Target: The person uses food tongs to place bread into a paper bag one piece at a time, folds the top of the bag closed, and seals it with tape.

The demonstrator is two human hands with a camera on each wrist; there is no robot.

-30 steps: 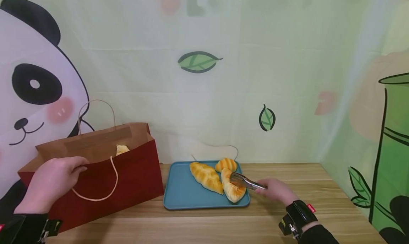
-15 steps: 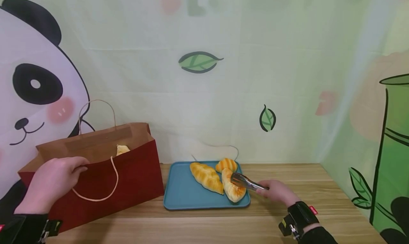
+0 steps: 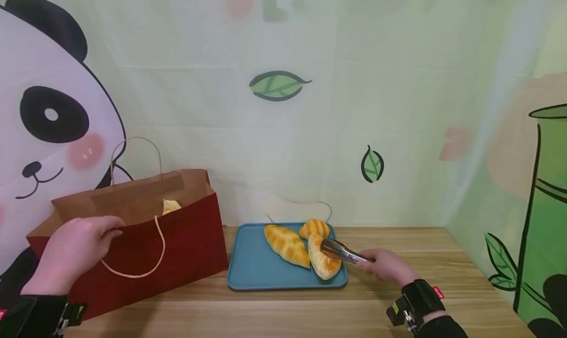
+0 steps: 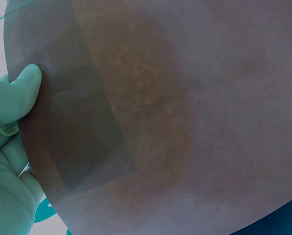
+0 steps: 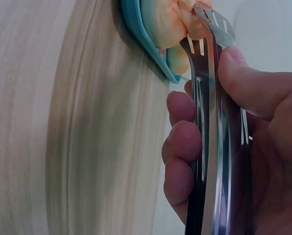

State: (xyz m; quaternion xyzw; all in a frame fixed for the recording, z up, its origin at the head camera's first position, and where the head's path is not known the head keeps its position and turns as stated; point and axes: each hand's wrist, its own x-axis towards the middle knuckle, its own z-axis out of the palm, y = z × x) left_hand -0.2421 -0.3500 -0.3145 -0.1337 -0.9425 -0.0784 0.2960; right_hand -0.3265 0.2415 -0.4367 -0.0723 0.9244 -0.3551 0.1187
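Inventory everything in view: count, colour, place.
paper bag: 1, dark red, table's left
bag handles: 2, beige, on bag
bread-like piece: 1, cream, inside bag
tray: 1, blue, table centre
ridged bread: 1, golden, tray centre
striped roll: 1, golden, tray's far right corner
curved bread: 1, pale, browned, tray's right
tongs: 1, silver, at curved bread
table: 1, brown, below
backdrop: 1, pale green, behind
wrist devices: 2, black, on wrists
left hand: 1, holding bag rim
right hand: 1, holding tongs

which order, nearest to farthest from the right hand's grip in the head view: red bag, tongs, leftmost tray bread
1. Tongs: held in the right hand
2. Leftmost tray bread: left of the tongs
3. Red bag: left of the tray
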